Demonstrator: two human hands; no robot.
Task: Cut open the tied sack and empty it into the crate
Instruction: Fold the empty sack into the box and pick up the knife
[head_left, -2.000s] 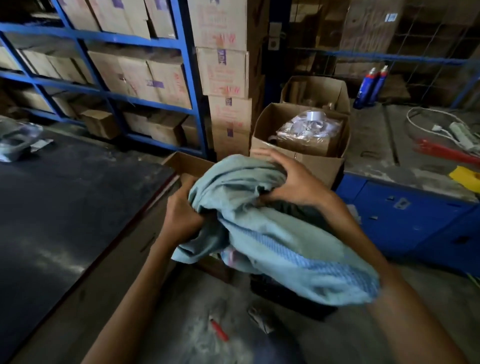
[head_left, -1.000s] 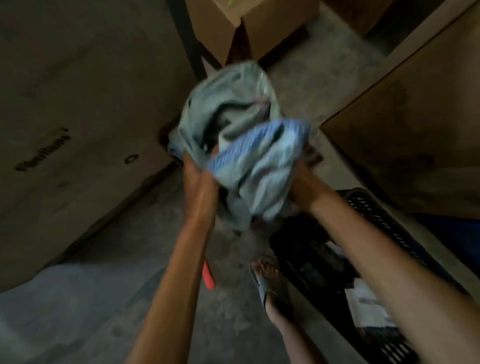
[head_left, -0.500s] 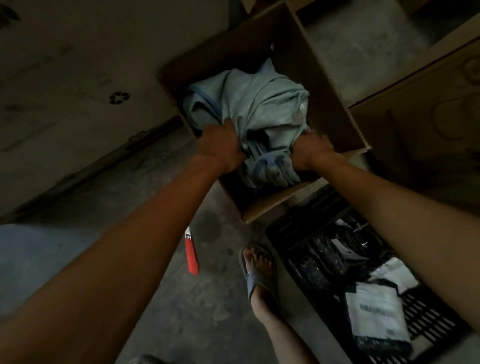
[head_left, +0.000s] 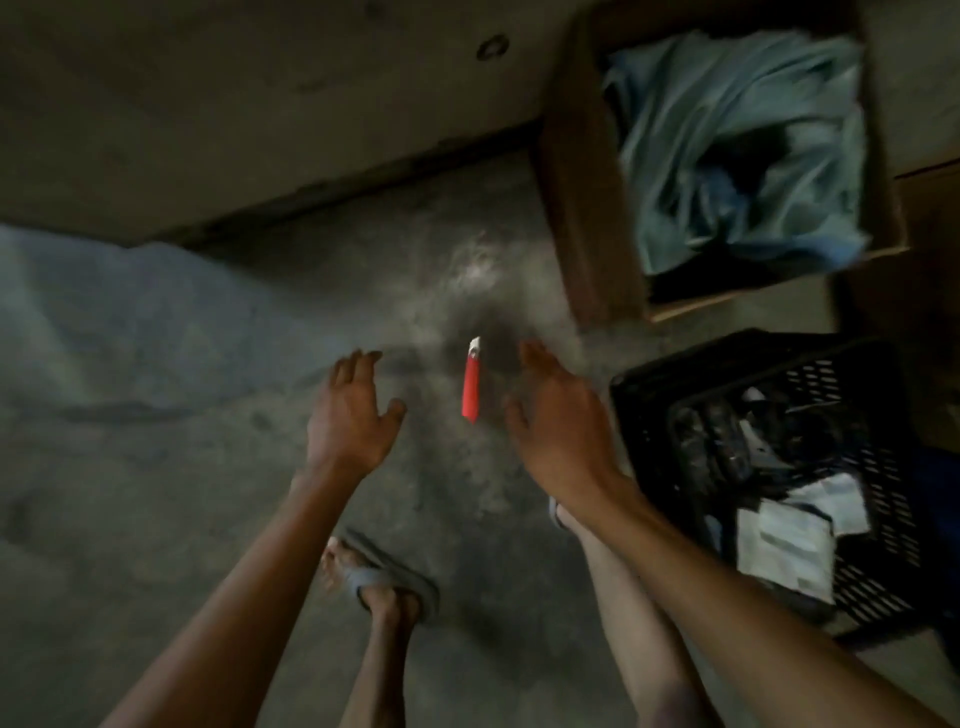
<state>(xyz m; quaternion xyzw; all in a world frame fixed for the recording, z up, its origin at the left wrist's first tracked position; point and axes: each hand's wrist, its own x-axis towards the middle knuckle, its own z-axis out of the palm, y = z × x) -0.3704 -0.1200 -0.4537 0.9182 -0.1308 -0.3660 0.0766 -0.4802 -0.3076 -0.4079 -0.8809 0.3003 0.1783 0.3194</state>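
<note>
Your pale blue sack (head_left: 737, 150) lies crumpled inside the cardboard box (head_left: 576, 197) at upper right, and the black crate (head_left: 654, 410) stands just below that box, holding dark packets and what look like white labelled parcels, though the blur makes them hard to read. On the floor (head_left: 208, 364) between your hands lies the red knife (head_left: 471, 382), blade end pointing away from you. Your left hand (head_left: 350, 415) and right hand (head_left: 553, 415) both hang above it with fingers spread, holding nothing and touching neither knife nor sack.
</note>
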